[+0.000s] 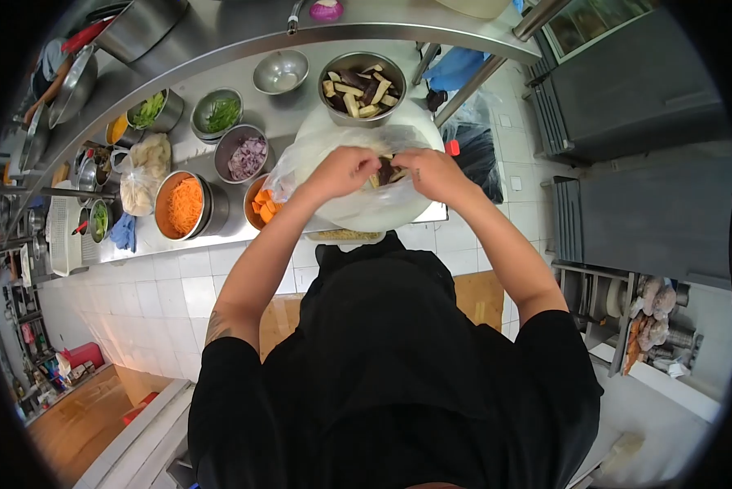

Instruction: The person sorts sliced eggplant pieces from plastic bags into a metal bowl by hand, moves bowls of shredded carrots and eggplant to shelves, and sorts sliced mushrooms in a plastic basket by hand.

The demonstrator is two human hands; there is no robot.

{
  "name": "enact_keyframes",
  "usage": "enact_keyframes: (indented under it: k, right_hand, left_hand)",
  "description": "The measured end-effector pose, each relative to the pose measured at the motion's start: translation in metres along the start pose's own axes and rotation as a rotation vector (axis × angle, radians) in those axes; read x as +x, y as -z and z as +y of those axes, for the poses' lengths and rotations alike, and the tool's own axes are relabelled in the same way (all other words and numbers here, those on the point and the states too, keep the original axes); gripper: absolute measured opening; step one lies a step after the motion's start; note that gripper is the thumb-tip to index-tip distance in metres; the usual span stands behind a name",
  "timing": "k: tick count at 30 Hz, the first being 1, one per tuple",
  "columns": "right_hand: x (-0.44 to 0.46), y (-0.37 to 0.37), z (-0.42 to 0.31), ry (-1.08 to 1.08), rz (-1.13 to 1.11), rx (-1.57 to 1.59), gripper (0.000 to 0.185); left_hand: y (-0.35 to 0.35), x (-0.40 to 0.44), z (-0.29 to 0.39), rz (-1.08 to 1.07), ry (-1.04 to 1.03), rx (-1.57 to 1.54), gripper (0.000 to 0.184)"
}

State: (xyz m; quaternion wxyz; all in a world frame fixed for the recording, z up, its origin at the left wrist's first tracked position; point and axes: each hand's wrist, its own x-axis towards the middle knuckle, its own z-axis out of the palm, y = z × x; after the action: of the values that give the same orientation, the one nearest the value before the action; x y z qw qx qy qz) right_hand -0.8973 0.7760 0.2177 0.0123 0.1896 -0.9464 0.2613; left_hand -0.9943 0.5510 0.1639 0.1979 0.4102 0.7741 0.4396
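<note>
A clear plastic bag (294, 169) lies spread over a round white cutting board (382, 218). Cut eggplant pieces (386, 174) show in the bag's mouth, between my two hands. My left hand (345, 172) grips the bag's edge on the left with curled fingers. On the right side, my right hand (428, 173) has its fingers closed on the opposite edge. Just beyond the bag stands a metal bowl (330, 108) heaped with more eggplant sticks, some with dark skin. Part of the bag's contents is hidden by the plastic and my hands.
Left along the counter stand a bowl of chopped red onion (248, 157), shredded carrot (184, 205), orange chunks (264, 205) and chopped greens (222, 115). A small metal bowl (282, 72) sits behind. A steel shelf (398, 31) crosses above the counter; its post (470, 90) stands at right.
</note>
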Motion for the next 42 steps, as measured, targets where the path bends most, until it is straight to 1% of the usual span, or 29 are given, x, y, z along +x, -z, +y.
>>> enact_keyframes:
  k: [1,3,5,8,10,11,13,14,15,16,17,18,19,21,23,24,25,26,27,30,31,32,34,35,37,38,40,41,42]
  right_hand:
    - [-0.003,0.005,-0.003,-0.057,-0.063,-0.100,0.026]
    - [-0.009,0.011,-0.005,-0.109,-0.126,-0.208,0.025]
    - [-0.021,0.009,-0.006,0.130,-0.234,-0.323,0.018]
    - [-0.039,-0.005,-0.003,0.169,-0.374,-0.372,0.013]
    - [-0.046,-0.012,0.000,0.164,-0.399,-0.375,0.009]
    - [-0.048,-0.014,0.000,0.088,-0.367,-0.344,0.009]
    - [-0.047,-0.019,-0.002,0.017,-0.338,-0.309,0.009]
    - [-0.042,-0.019,-0.008,-0.074,-0.196,-0.176,0.009]
    - [-0.040,-0.020,-0.012,-0.166,-0.054,-0.044,0.011]
    - [-0.037,-0.021,-0.010,-0.168,-0.055,-0.043,0.011]
    - [-0.031,-0.023,-0.006,-0.116,0.054,-0.073,0.014]
    - [-0.027,-0.024,-0.002,-0.060,0.164,-0.104,0.018]
    - [-0.026,-0.025,0.003,-0.061,0.140,-0.176,0.025]
    - [-0.023,-0.025,0.004,-0.089,0.140,-0.141,0.028]
    - [-0.019,-0.021,0.008,-0.118,0.141,-0.106,0.030]
    - [-0.018,-0.018,0.010,-0.230,0.167,0.003,0.034]
    - [-0.017,-0.015,0.013,-0.343,0.191,0.112,0.037]
    - [-0.017,-0.010,0.020,-0.346,0.190,0.111,0.037]
    - [-0.018,-0.005,0.029,-0.339,0.235,0.051,0.039]
    - [-0.016,0.012,0.029,-0.313,0.265,-0.064,0.047]
    - [-0.014,0.017,0.027,-0.292,0.257,-0.063,0.053]
    - [-0.012,0.020,0.026,-0.269,0.251,-0.062,0.059]
    - [-0.015,0.015,0.031,-0.236,0.229,-0.097,0.059]
    - [-0.017,0.011,0.029,-0.319,0.180,-0.049,0.060]
    - [-0.021,0.007,0.021,-0.484,0.097,-0.020,0.061]
    - [-0.025,0.007,0.018,-0.484,0.098,-0.019,0.061]
    - [-0.033,0.007,0.016,-0.500,0.078,-0.281,0.055]
    - [-0.037,0.005,0.022,-0.510,0.083,-0.280,0.055]
    - [-0.042,0.002,0.030,-0.471,0.118,-0.286,0.052]
  left_hand:
    - [-0.009,-0.011,0.001,0.003,0.003,-0.007,0.015]
    - [-0.020,-0.026,0.007,0.141,-0.027,0.314,0.011]
    - [-0.022,-0.044,0.015,0.124,-0.045,0.301,0.010]
    - [-0.029,-0.067,0.010,0.064,-0.022,0.320,0.011]
    - [-0.033,-0.076,0.006,0.024,0.117,0.345,0.010]
    - [-0.034,-0.075,0.008,0.026,0.122,0.344,0.010]
    - [-0.044,-0.067,0.015,0.214,0.072,0.370,0.013]
    - [-0.047,-0.061,0.019,0.214,0.074,0.370,0.013]
    - [-0.050,-0.055,0.023,0.187,-0.028,0.424,0.018]
    - [-0.054,-0.051,0.026,0.159,-0.130,0.477,0.024]
    - [-0.060,-0.048,0.028,0.051,-0.001,0.475,0.037]
    - [-0.060,-0.048,0.028,0.054,0.001,0.476,0.037]
    - [-0.058,-0.047,0.027,0.060,0.020,0.491,0.038]
    - [-0.053,-0.047,0.024,0.059,0.035,0.508,0.040]
    - [-0.041,-0.045,0.013,0.022,0.149,0.226,0.042]
    - [-0.042,-0.042,0.008,0.018,0.147,0.226,0.042]
    - [-0.044,-0.039,0.002,0.127,0.161,-0.006,0.042]
    - [-0.045,-0.035,-0.002,0.238,0.175,-0.239,0.043]
    - [-0.044,-0.028,0.000,0.296,0.146,-0.259,0.043]
    - [-0.037,0.005,0.011,0.272,0.076,-0.188,0.042]
    - [-0.035,0.019,0.010,0.193,0.159,-0.146,0.047]
    - [-0.035,0.030,0.013,0.201,0.158,-0.145,0.047]
    - [-0.041,0.048,0.024,0.086,-0.102,0.310,0.052]
    - [-0.054,0.051,0.024,0.087,-0.104,0.310,0.052]
    - [-0.078,0.053,0.019,0.253,-0.180,0.580,0.056]
    - [-0.079,0.053,0.023,0.311,-0.202,0.670,0.058]
    - [-0.074,0.062,0.026,-0.066,0.143,0.300,0.056]
    - [-0.079,0.060,0.021,-0.076,0.136,0.302,0.056]
    - [-0.085,0.056,0.012,0.003,0.109,0.156,0.052]
